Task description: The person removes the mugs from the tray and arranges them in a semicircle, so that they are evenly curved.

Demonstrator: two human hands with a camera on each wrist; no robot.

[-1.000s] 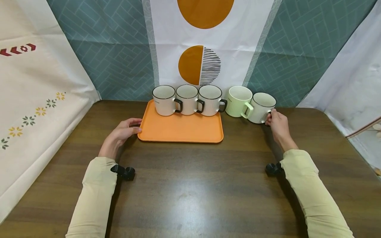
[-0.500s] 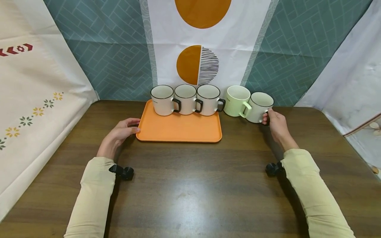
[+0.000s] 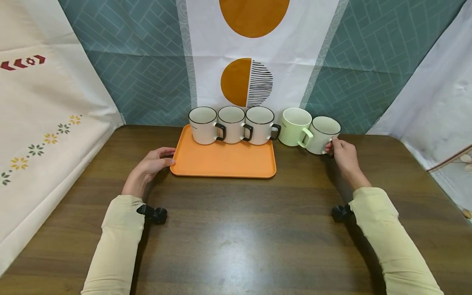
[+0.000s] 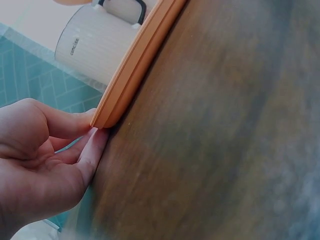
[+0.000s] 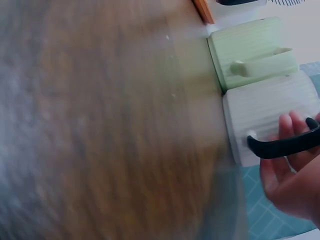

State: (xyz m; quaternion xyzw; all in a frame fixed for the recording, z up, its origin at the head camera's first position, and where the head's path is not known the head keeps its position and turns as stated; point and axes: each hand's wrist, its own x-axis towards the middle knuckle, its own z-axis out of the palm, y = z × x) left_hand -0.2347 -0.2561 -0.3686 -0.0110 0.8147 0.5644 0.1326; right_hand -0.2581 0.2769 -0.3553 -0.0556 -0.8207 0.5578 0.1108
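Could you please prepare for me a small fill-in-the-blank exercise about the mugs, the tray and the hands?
1. The number of mugs on the tray is ____.
2. The colour of the green-handled mug's neighbour, the rightmost mug, is ____.
3. The right hand holds that rightmost mug by its ____.
4. The left hand touches the edge of the ____.

Missing words: three; white; handle; tray.

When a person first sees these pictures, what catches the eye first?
Probably the bright orange tray on the brown table, with three black-handled white mugs in a row along its far side. Next, the pale green mug just right of the tray, beside another white mug with the right hand at its handle.
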